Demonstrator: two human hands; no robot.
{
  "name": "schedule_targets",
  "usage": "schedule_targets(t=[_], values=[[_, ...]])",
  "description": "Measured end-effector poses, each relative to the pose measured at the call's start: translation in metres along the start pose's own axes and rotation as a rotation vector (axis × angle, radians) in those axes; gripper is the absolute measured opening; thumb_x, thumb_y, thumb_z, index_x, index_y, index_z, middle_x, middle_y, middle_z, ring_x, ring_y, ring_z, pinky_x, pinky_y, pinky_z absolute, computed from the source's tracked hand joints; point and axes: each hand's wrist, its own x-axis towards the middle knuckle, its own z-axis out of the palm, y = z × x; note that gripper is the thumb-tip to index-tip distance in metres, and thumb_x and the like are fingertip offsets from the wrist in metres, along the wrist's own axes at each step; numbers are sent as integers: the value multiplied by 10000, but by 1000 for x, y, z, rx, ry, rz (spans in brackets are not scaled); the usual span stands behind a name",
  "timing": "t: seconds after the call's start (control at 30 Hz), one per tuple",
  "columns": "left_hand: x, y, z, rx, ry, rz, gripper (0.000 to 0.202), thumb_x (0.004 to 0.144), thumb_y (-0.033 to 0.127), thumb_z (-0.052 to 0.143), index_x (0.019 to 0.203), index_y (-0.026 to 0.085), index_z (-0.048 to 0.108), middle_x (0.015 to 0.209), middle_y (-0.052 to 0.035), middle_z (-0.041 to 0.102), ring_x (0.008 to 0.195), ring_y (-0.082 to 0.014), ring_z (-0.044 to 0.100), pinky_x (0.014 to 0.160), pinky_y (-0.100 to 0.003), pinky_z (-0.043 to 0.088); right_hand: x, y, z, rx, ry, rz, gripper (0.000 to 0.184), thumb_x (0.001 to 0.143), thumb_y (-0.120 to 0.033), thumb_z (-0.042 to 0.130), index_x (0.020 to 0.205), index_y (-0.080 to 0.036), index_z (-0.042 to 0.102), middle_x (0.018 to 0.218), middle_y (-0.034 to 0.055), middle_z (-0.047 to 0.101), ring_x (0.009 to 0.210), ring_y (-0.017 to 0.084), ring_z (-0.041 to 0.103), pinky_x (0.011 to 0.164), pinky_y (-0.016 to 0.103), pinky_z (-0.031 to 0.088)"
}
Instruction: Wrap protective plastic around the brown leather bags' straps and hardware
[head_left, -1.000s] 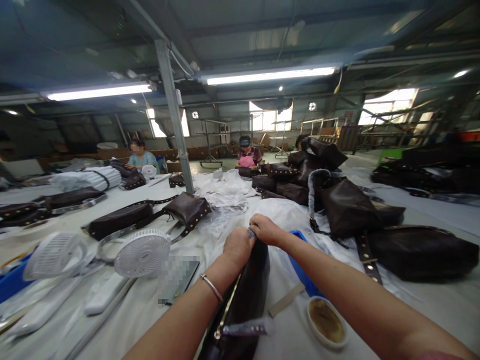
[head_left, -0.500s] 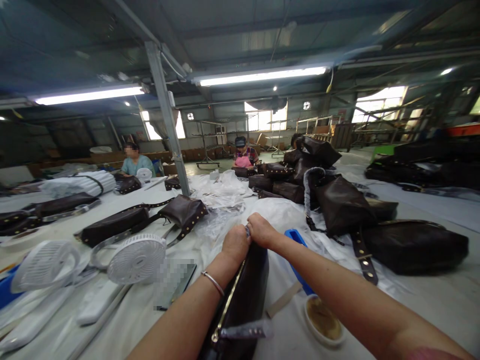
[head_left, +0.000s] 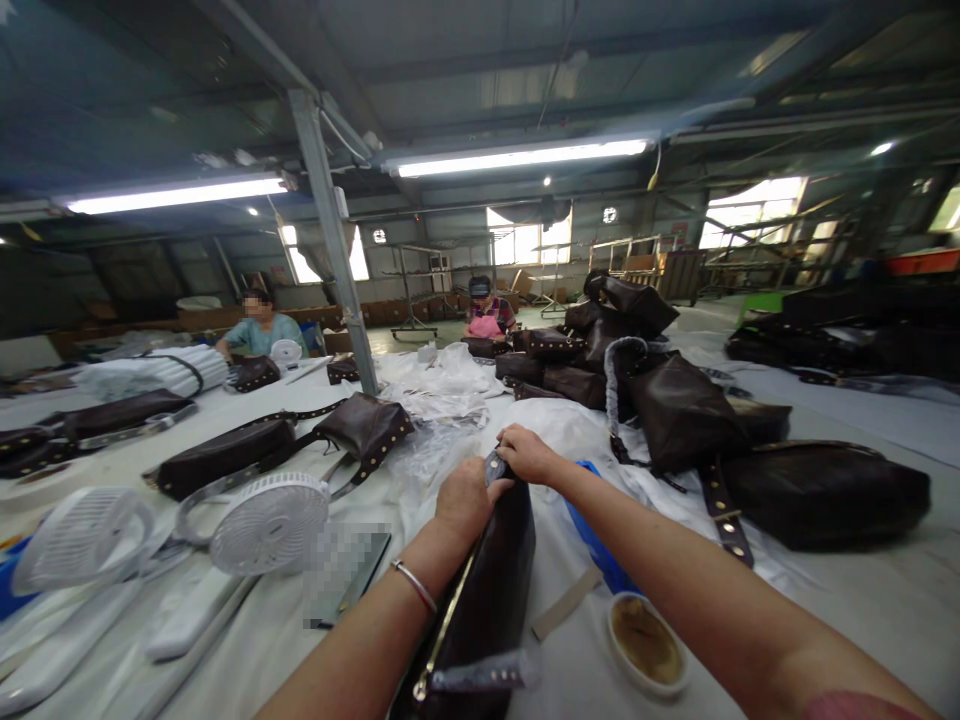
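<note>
A dark brown leather handbag [head_left: 504, 580] with a gold zipper lies lengthwise in front of me. At its far end, my left hand [head_left: 461, 500] is closed around the corner, thumb stretched toward the right. My right hand [head_left: 527, 455] pinches the same end from the other side. Between the two hands shows a short strap tab [head_left: 494, 466] with metal studs, held at the bag's end. A plastic-wrapped strap piece [head_left: 480, 672] crosses the near end by the zipper pull. My curled fingers are partly hidden.
White fans [head_left: 271, 525] and a dark-edged flat device [head_left: 349, 575] lie left. On the right are a blue tray [head_left: 600, 545], a tan strip [head_left: 566, 603] and a bowl of brown paste [head_left: 646, 645]. A pile of brown bags [head_left: 686, 410] stands beyond; co-workers [head_left: 266, 325] sit further back.
My hands have parted slightly at the bag's far end, so the studded tab shows more between them. My left thumb now reaches out. The co-worker at left has stretched an arm out.
</note>
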Motion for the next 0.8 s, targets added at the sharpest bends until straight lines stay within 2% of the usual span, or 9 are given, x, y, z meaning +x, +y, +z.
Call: schedule_targets(t=[0.13, 0.37, 0.6, 0.67, 0.8], values=[[6, 5, -1, 28, -9, -4, 331, 963, 415, 488, 961, 141, 675, 963, -143, 718, 939, -269, 681, 812, -345, 497, -5, -4, 1, 12, 28, -2, 128, 829, -94, 572, 736, -141, 646, 965, 85, 659, 934, 167, 581, 843, 262, 429], [20, 10, 3, 44, -56, 48, 232, 964, 324, 544, 978, 127, 664, 965, -72, 704, 928, -200, 666, 874, -396, 521, -15, -13, -1, 12, 32, -13, 160, 849, -98, 525, 763, -148, 650, 912, 68, 656, 882, 165, 570, 804, 257, 422], [31, 11, 8, 27, -38, 116, 217, 943, 325, 592, 1031, 134, 647, 1031, -65, 688, 987, -208, 651, 909, -427, 520, -17, -14, -9, -3, 11, -29, 210, 876, -111, 497, 737, -153, 649, 837, 59, 643, 857, 170, 569, 813, 264, 426], [30, 10, 8, 17, -25, 135, 194, 949, 296, 577, 1029, 134, 646, 1024, -61, 690, 984, -205, 650, 905, -416, 515, -18, -13, -10, 1, 21, -26, 202, 885, -118, 496, 766, -153, 655, 877, 68, 654, 897, 174, 578, 848, 270, 434], [25, 9, 5, 7, 26, 131, 180, 962, 251, 513, 955, 144, 657, 986, -82, 700, 973, -206, 651, 903, -353, 486, -15, -13, -11, 4, 60, -8, 167, 872, -93, 506, 818, -134, 660, 1086, 128, 638, 1057, 190, 564, 959, 290, 424]])
